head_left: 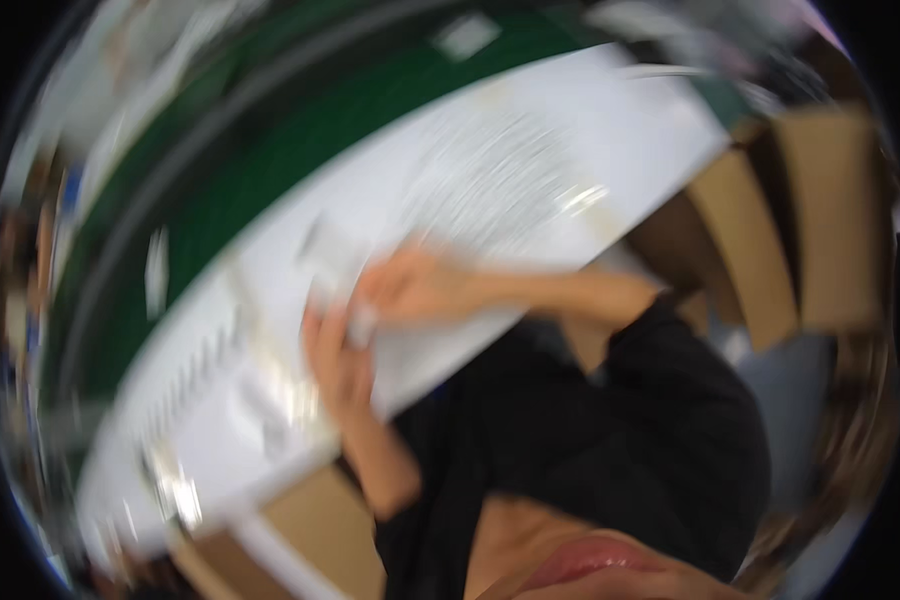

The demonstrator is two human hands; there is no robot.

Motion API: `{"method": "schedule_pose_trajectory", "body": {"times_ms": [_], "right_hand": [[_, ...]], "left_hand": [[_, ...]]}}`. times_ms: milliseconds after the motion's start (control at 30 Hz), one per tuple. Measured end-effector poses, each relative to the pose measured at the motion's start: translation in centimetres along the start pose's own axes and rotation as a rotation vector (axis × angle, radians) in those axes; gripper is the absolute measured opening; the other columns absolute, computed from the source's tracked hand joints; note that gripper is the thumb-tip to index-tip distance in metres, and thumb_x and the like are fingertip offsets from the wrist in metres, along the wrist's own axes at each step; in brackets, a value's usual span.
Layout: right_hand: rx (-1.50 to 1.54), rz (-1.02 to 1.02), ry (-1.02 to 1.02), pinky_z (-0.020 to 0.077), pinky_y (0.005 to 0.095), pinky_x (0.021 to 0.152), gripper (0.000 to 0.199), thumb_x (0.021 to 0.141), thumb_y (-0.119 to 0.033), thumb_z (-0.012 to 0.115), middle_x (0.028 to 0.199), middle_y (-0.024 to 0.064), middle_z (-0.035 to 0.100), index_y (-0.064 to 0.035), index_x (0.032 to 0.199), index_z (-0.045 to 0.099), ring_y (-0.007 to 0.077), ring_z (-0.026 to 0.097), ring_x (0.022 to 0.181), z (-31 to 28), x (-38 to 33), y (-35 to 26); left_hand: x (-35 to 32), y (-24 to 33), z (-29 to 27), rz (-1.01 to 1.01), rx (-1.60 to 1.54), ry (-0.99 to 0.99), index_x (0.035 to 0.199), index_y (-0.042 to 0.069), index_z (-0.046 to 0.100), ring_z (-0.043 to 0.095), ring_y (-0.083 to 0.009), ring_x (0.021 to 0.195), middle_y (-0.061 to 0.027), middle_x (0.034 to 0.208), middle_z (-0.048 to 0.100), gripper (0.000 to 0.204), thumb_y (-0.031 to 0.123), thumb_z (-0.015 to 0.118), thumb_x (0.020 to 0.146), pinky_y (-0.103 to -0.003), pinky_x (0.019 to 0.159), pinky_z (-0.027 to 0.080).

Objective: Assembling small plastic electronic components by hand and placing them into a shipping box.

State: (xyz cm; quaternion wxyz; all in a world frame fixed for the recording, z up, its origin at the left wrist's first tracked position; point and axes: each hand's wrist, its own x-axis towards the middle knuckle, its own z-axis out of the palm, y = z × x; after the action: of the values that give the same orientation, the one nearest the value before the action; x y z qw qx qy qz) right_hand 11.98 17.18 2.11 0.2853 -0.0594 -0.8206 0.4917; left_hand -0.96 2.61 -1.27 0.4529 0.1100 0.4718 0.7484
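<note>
My left hand (340, 355) and my right hand (420, 285) meet over the white tabletop (650, 115), fingertips close together. A small whitish thing (362, 322) shows between them, too smeared to name. Both hands look closed around it, with the fingers bent. Just beyond the fingertips lies a small clear or grey piece (325, 240). To the right of my hands spreads a pile of clear, shiny pieces (490, 180), blurred by motion.
A row of small dark pieces (195, 370) lies on the table's left part, near shiny strips (175, 490). Behind the table runs a green surface (300, 150) with a dark rail. Open cardboard boxes stand at the right (740, 240) and below the near edge (320, 520).
</note>
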Motion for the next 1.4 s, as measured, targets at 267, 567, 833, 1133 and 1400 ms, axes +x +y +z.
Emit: {"method": "schedule_pose_trajectory", "body": {"times_ms": [267,567,833,1133,1400], "right_hand": [[0.601,0.390,0.004,0.0360,0.0227,0.039,0.014,0.088,-0.011,0.059,0.062,0.0039,0.060,-0.0029,0.080,0.067,0.0100,0.046,0.042,0.8,-2.4,-2.9],[0.816,0.441,0.117,0.0366,0.0222,0.040,0.009,0.087,-0.009,0.063,0.059,0.0008,0.057,-0.0036,0.082,0.066,0.0093,0.046,0.043,2.8,-3.7,-3.5],[-0.105,-0.228,-0.057,0.0457,0.0356,0.053,0.006,0.079,-0.012,0.065,0.060,0.0053,0.060,-0.0074,0.076,0.063,0.0250,0.053,0.051,2.0,-4.0,3.6],[-0.508,-0.052,-0.050,0.0475,0.0300,0.072,0.020,0.084,-0.004,0.069,0.084,0.0034,0.064,-0.0070,0.104,0.070,0.0193,0.057,0.078,-5.1,-0.8,5.8],[-0.724,-0.036,-0.250,0.0472,0.0312,0.078,0.010,0.087,-0.011,0.067,0.087,0.0061,0.059,-0.0051,0.094,0.067,0.0219,0.054,0.089,-3.2,4.2,7.3]], "left_hand": [[2.1,-1.5,-0.6,0.081,-0.083,-0.515,0.136,0.006,0.049,0.055,-0.0221,0.113,-0.0124,0.126,0.057,0.038,0.024,0.051,0.103,-0.034,0.099,0.042],[0.7,-2.0,-0.5,0.173,0.008,-0.283,0.141,-0.003,0.042,0.055,-0.0292,0.117,-0.0196,0.132,0.053,0.050,0.016,0.056,0.096,-0.037,0.100,0.045],[-3.8,-1.1,-0.8,-0.025,-0.286,-0.157,0.139,-0.003,0.045,0.053,-0.0332,0.123,-0.0219,0.139,0.049,0.049,0.021,0.055,0.098,-0.046,0.101,0.048],[-5.8,0.5,-1.7,0.022,-0.239,0.253,0.136,-0.008,0.046,0.056,-0.0306,0.114,-0.0241,0.135,0.051,0.046,0.017,0.054,0.098,-0.039,0.094,0.051],[-7.9,0.2,-5.8,-0.003,-0.542,0.143,0.138,-0.010,0.044,0.061,-0.0316,0.113,-0.0263,0.135,0.054,0.047,0.019,0.050,0.101,-0.038,0.095,0.052]]}}
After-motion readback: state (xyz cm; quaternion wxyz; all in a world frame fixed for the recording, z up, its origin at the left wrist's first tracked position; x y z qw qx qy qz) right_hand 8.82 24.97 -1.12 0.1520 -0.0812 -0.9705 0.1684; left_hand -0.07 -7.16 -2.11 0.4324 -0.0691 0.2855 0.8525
